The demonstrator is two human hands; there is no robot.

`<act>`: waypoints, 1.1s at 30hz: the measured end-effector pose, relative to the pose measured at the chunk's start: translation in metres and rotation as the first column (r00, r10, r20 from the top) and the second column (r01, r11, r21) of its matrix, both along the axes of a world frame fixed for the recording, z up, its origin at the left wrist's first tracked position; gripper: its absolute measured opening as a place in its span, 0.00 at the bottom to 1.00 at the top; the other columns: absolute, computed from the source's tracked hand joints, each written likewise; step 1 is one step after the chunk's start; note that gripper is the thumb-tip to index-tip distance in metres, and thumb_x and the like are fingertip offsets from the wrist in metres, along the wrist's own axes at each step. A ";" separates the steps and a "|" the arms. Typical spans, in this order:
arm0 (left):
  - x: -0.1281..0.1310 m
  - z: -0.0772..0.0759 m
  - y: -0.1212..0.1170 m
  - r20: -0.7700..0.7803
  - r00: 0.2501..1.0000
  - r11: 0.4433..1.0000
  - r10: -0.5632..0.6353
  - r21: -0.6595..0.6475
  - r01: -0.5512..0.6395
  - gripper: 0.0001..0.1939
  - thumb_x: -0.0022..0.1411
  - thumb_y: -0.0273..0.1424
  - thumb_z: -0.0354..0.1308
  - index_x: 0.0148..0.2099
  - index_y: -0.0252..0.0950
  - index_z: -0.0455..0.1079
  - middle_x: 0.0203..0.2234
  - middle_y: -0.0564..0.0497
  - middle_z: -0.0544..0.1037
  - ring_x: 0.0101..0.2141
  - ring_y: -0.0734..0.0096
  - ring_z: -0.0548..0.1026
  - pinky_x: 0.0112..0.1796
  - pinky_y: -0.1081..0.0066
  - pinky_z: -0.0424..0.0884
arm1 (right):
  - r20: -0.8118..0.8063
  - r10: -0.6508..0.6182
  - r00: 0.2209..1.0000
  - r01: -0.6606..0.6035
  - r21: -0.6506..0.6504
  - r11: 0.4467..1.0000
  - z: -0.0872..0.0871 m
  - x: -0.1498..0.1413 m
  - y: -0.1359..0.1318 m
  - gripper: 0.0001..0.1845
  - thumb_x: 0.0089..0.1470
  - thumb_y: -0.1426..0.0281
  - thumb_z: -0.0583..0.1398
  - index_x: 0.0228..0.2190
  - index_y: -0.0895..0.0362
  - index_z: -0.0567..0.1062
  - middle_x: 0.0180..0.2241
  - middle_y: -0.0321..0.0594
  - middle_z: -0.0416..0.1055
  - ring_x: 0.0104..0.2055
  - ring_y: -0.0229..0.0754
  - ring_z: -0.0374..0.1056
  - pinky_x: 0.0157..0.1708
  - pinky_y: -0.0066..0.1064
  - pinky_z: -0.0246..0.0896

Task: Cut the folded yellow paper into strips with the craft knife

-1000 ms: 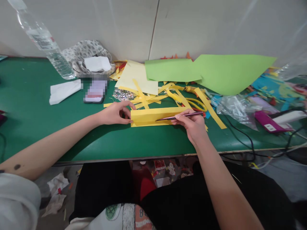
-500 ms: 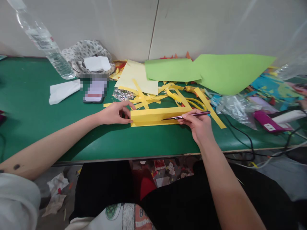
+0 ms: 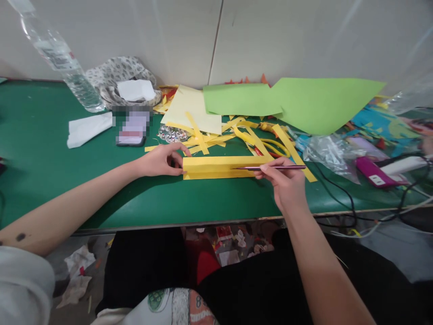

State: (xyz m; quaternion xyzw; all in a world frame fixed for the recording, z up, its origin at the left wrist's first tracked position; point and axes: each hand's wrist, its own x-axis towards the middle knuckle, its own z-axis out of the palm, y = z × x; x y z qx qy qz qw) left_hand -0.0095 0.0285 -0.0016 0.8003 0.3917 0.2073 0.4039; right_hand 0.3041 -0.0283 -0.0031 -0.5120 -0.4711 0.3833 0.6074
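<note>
A long yellow folded paper strip [image 3: 216, 163] lies crosswise near the front of the green table, with a crease running along its length. At its left end, my left hand [image 3: 164, 160] pinches the edge between thumb and fingers. My right hand [image 3: 286, 180] grips a slim pink metallic pen-shaped tool [image 3: 287, 167]. The tool lies nearly level, its thin dark point over the middle of the paper. Whether the point touches the paper, I cannot tell. My right fingers cover part of the paper's right end.
Behind the paper lie yellow offcuts [image 3: 203, 144], yellow-handled scissors or pliers [image 3: 277, 146] and green sheets [image 3: 311, 104]. To the left are a phone [image 3: 133, 128], folded tissue [image 3: 89, 128] and a water bottle [image 3: 67, 67]. A crumpled plastic bag [image 3: 329, 153] and black cables [image 3: 352, 205] lie right.
My right hand has slid to the right along the paper with the pink tool, which now lies more level. My left hand keeps its pinch on the left end.
</note>
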 end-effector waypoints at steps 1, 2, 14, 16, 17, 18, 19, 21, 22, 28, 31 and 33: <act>0.000 0.000 0.000 0.004 1.000 1.000 0.001 -0.005 -0.001 0.20 0.50 0.30 0.63 0.45 0.36 0.62 0.23 0.57 0.77 0.23 0.79 0.71 0.27 0.78 0.67 | 0.001 0.025 1.000 -0.025 0.014 1.000 0.000 -0.006 -0.002 0.10 0.38 0.71 0.69 0.20 0.56 0.72 0.17 0.33 0.73 0.21 0.37 0.71 0.25 0.29 0.69; 0.000 0.000 0.000 0.008 1.000 1.000 0.003 -0.011 -0.003 0.20 0.50 0.30 0.63 0.46 0.36 0.62 0.23 0.57 0.77 0.23 0.79 0.71 0.27 0.77 0.67 | -0.005 0.053 0.999 -0.053 0.020 0.998 0.000 -0.012 -0.004 0.10 0.39 0.71 0.70 0.20 0.55 0.73 0.18 0.33 0.74 0.22 0.37 0.72 0.25 0.30 0.70; 0.002 0.002 0.000 -0.002 1.000 1.000 0.022 -0.006 -0.022 0.21 0.49 0.31 0.63 0.45 0.36 0.62 0.23 0.56 0.78 0.23 0.78 0.73 0.28 0.77 0.70 | -0.069 0.314 0.947 -0.319 -0.078 0.945 -0.004 -0.077 -0.001 0.11 0.43 0.67 0.69 0.23 0.56 0.73 0.22 0.36 0.76 0.25 0.39 0.74 0.30 0.32 0.73; 0.002 0.001 0.000 -0.001 1.000 1.000 0.024 -0.004 -0.024 0.21 0.49 0.31 0.63 0.45 0.36 0.62 0.23 0.56 0.78 0.23 0.78 0.73 0.28 0.77 0.70 | -0.066 0.318 0.946 -0.322 -0.079 0.943 -0.004 -0.082 0.001 0.10 0.43 0.67 0.69 0.23 0.56 0.73 0.22 0.36 0.76 0.25 0.39 0.74 0.30 0.33 0.73; 0.002 0.001 0.000 0.002 1.000 1.000 0.022 -0.001 -0.022 0.22 0.49 0.31 0.63 0.46 0.36 0.62 0.23 0.56 0.78 0.23 0.78 0.73 0.27 0.78 0.70 | -0.061 0.315 0.947 -0.320 -0.079 0.944 -0.004 -0.085 0.001 0.10 0.43 0.67 0.69 0.23 0.56 0.72 0.22 0.36 0.76 0.25 0.39 0.74 0.30 0.33 0.73; 0.001 0.001 0.000 0.006 1.000 1.000 0.017 0.001 -0.017 0.22 0.49 0.31 0.63 0.46 0.36 0.62 0.23 0.56 0.78 0.23 0.78 0.73 0.27 0.78 0.69 | -0.058 0.312 0.948 -0.316 -0.078 0.946 -0.004 -0.086 0.001 0.10 0.43 0.67 0.68 0.23 0.56 0.72 0.21 0.36 0.76 0.24 0.38 0.74 0.30 0.33 0.73; 0.001 0.001 0.001 0.010 1.000 1.000 0.009 0.002 -0.009 0.22 0.49 0.31 0.63 0.46 0.36 0.62 0.24 0.56 0.78 0.23 0.78 0.73 0.27 0.78 0.70 | -0.058 0.309 0.949 -0.313 -0.077 0.947 -0.004 -0.088 0.001 0.11 0.44 0.67 0.68 0.23 0.56 0.72 0.21 0.36 0.76 0.24 0.38 0.74 0.30 0.33 0.73; -0.001 0.002 0.001 0.015 1.000 1.000 -0.012 0.001 0.012 0.21 0.49 0.30 0.63 0.46 0.35 0.63 0.25 0.55 0.79 0.23 0.79 0.73 0.28 0.78 0.70 | -0.059 0.309 0.949 -0.313 -0.077 0.946 -0.005 -0.089 0.001 0.11 0.44 0.67 0.68 0.23 0.56 0.71 0.21 0.35 0.76 0.24 0.38 0.74 0.31 0.33 0.73; -0.002 0.002 0.001 0.016 1.000 1.000 -0.022 0.000 0.022 0.21 0.50 0.30 0.63 0.46 0.35 0.63 0.25 0.55 0.79 0.24 0.79 0.74 0.29 0.78 0.70 | -0.061 0.312 0.948 -0.316 -0.078 0.945 -0.006 -0.089 0.001 0.11 0.44 0.67 0.68 0.23 0.56 0.70 0.21 0.35 0.76 0.24 0.38 0.74 0.32 0.33 0.73; -0.005 0.001 0.004 0.044 0.998 0.998 -0.054 0.017 0.053 0.21 0.49 0.27 0.63 0.47 0.35 0.63 0.25 0.55 0.79 0.24 0.78 0.75 0.31 0.77 0.72 | -0.048 0.298 0.953 -0.301 -0.086 0.950 -0.012 -0.089 0.003 0.13 0.43 0.64 0.68 0.23 0.55 0.70 0.21 0.35 0.76 0.23 0.39 0.74 0.30 0.34 0.73; -0.006 0.000 0.005 0.060 0.996 0.997 -0.069 0.025 0.068 0.21 0.49 0.28 0.64 0.46 0.36 0.63 0.24 0.56 0.79 0.23 0.79 0.74 0.30 0.77 0.72 | -0.039 0.301 0.953 -0.304 -0.086 0.949 -0.012 -0.088 0.004 0.13 0.43 0.64 0.68 0.23 0.55 0.70 0.21 0.36 0.76 0.24 0.39 0.75 0.31 0.34 0.73; -0.006 0.000 0.005 0.060 0.996 0.997 -0.072 0.030 0.071 0.21 0.49 0.28 0.64 0.46 0.36 0.63 0.24 0.56 0.79 0.23 0.79 0.74 0.29 0.77 0.72 | -0.042 0.309 0.950 -0.312 -0.085 0.946 -0.012 -0.088 0.003 0.12 0.43 0.64 0.68 0.23 0.56 0.71 0.22 0.36 0.77 0.24 0.39 0.75 0.32 0.34 0.73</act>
